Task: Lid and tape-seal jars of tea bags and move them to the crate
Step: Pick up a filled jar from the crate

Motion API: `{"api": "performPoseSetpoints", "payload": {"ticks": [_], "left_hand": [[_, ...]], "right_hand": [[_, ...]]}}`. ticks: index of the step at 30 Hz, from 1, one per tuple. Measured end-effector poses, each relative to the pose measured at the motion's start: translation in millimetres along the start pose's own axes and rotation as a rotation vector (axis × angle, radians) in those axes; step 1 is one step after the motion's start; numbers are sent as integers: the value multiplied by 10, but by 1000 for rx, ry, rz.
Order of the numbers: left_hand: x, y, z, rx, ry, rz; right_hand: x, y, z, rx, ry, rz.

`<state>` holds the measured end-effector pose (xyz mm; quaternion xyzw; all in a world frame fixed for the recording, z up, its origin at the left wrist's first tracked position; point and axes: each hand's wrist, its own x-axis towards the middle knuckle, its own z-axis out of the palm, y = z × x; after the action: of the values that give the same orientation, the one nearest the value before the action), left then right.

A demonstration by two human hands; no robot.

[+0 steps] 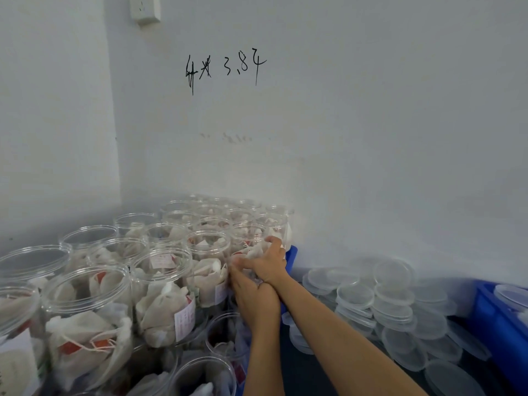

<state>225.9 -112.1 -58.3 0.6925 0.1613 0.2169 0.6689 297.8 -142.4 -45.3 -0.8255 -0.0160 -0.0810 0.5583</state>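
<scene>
1. Both hands meet on one clear jar [251, 260] at the right edge of a crowded group of open jars [160, 270], near the white wall [371, 124].
2. The right hand [268, 264] lies over the jar's far side with its fingers curled round the rim and wall.
3. The left hand [254, 298] presses against the jar's near side, its wrist crossing under the right forearm (whether its fingers curl round the jar cannot be told).
4. The jars hold white tea bags [160, 307] with red-printed tags; none in the near rows carries a lid.
5. A loose heap of clear lids [383, 307] lies to the right of the hands.
6. A blue crate [497, 318] stands at the right edge, beside the lids.
7. Black handwriting [225, 70] marks the wall above.
</scene>
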Motion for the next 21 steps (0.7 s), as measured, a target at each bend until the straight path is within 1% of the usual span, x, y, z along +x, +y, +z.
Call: {"api": "performPoseSetpoints", "payload": {"ticks": [3, 6, 8, 11, 14, 17, 19, 21], "left_hand": [[-7, -5, 1, 20, -35, -2], [-9, -1, 16, -4, -28, -79], [-34, 1, 41, -16, -19, -78], [-93, -38, 77, -22, -70, -18], [-216, -63, 123, -4, -108, 99], [-355, -61, 176, -138, -116, 153], [-475, -99, 210, -180, -170, 181], [-617, -186, 240, -120, -257, 192]], "right_hand": [[5, -15, 2, 25, 20, -4], [-17, -12, -16, 156, 19, -45], [-59, -4, -69, 241, -10, -60], [-158, 7, -217, 289, 1, -73], [-286, 42, -387, 393, 70, -117], [-523, 131, -559, 457, 117, -99], [-710, 247, -695, 517, 153, -105], [-934, 371, -820, 515, 184, -100]]}}
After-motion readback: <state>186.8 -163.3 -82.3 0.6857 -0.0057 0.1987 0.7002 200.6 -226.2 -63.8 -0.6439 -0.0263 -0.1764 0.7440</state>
